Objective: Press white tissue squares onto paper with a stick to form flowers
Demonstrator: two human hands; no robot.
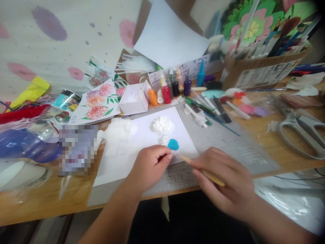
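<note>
Wooden table (20,211). Grey mat (241,157) laid out to the near edge; clock positions taken from its middle. Coloured bottles (175,86) stood at 12 o'clock; cardboard box (269,75) set at 2; scissors (291,122) laid at 3; white cup (30,177) placed at 9.

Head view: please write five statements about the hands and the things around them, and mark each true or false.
1. The right hand holds a pointed tan stick. True.
2. The silver-grey metal scissors lie near the picture's left edge. False: they lie near the right edge.
3. A round bright-blue spot shows beside the left hand. True.
4. The orange plastic bottle stands right of the red plastic bottle. False: it stands left.
5. The bumpy white cluster lies on white paper. True.
</note>
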